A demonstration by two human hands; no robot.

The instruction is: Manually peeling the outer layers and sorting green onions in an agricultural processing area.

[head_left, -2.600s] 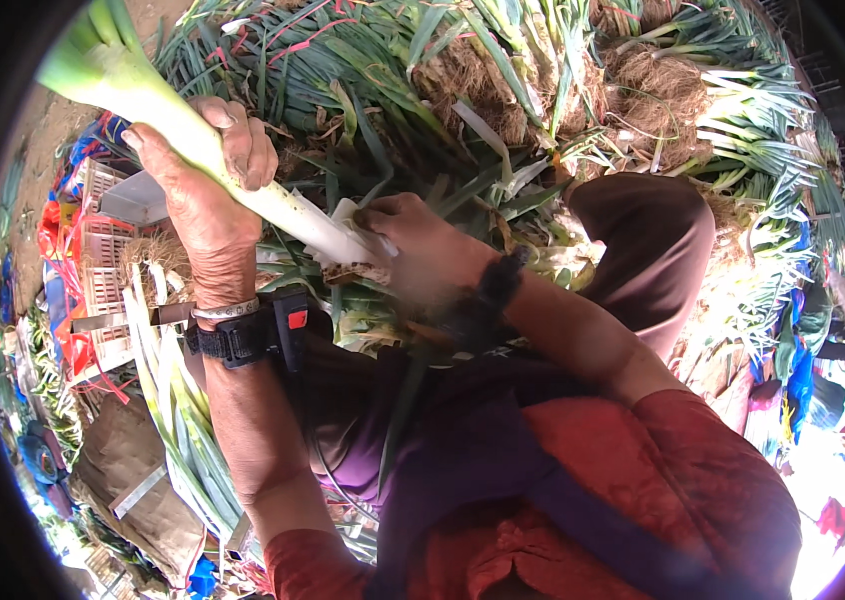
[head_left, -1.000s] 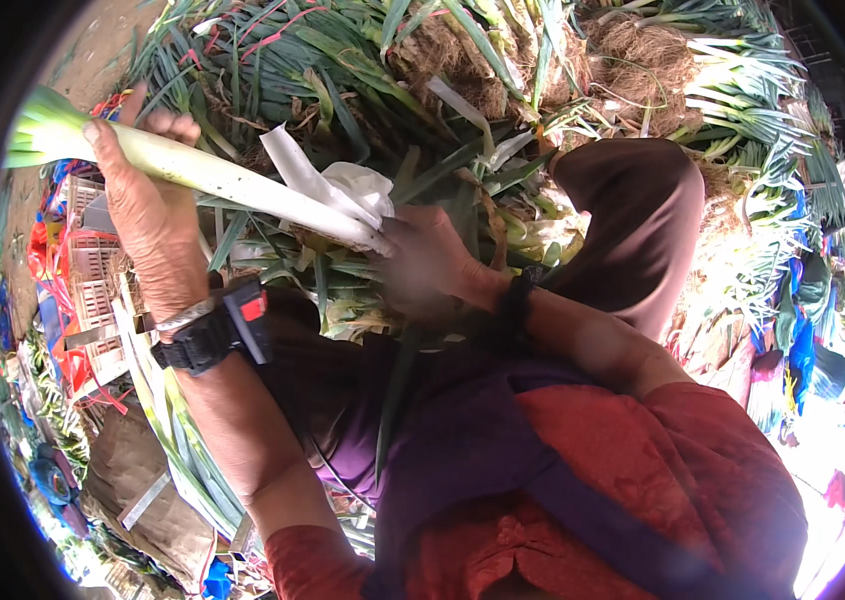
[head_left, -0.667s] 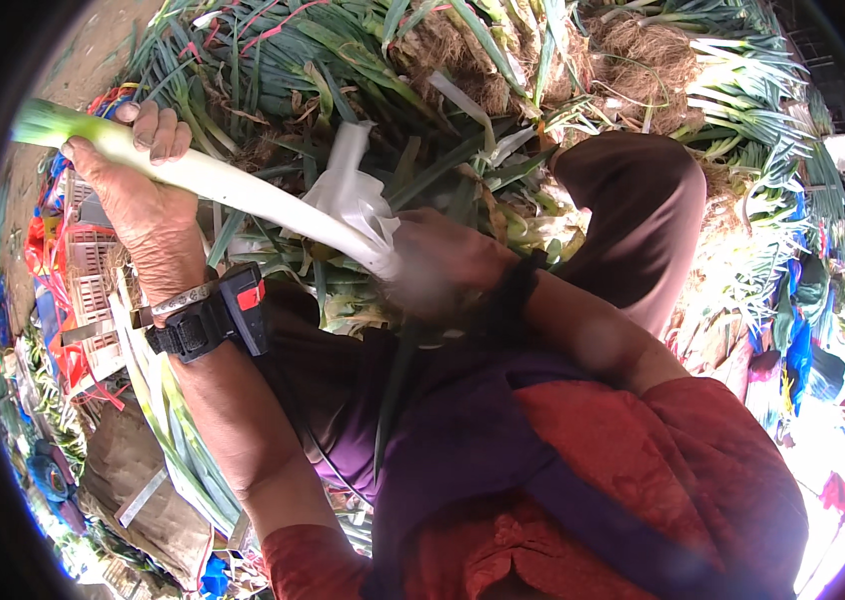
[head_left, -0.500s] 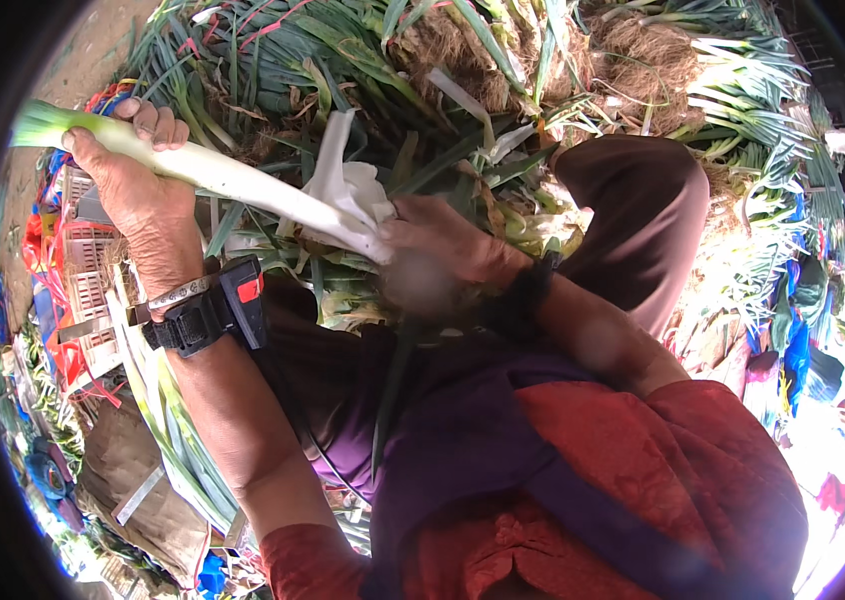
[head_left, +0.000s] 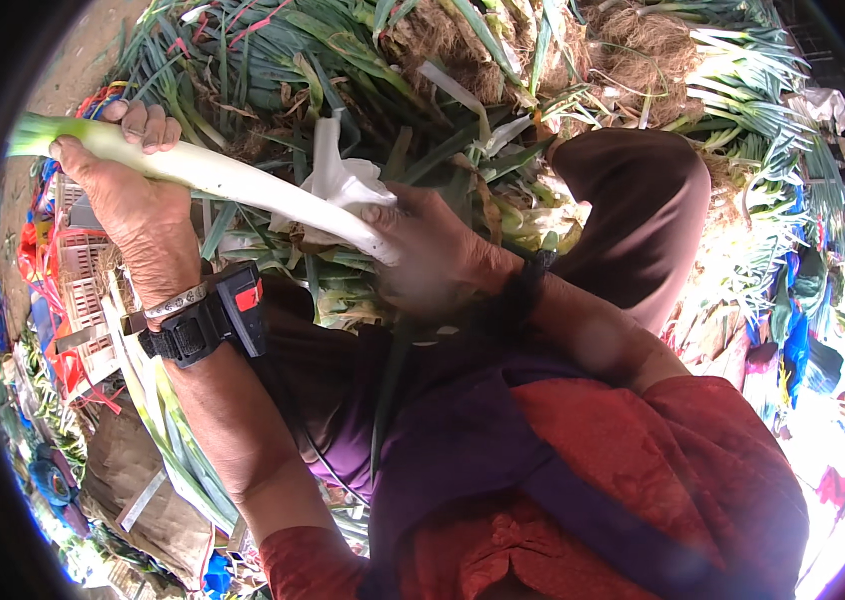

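Observation:
A long white leek [head_left: 243, 187] lies slantwise across my view, its green end at the far left and its root end near the middle. My left hand [head_left: 143, 195] is wrapped round the leek just below the green part. My right hand [head_left: 438, 240] is closed at the root end, its fingers partly hidden and blurred by a hazy spot. A loose white outer layer [head_left: 343, 182] stands up beside the leek, right by the right fingers; whether they pinch it too cannot be made out.
Piles of leeks [head_left: 253, 60] with green leaves lie ahead, with a clump of brown roots [head_left: 643, 55] to their right. Loose leaves and peelings cover the ground between my legs. A pale plastic crate [head_left: 88, 280] stands at left, above brown cardboard [head_left: 133, 480].
My left hand and the leek's green end have shifted slightly left. The loose white layer has dropped a little beside the leek. My right hand stays at the root end.

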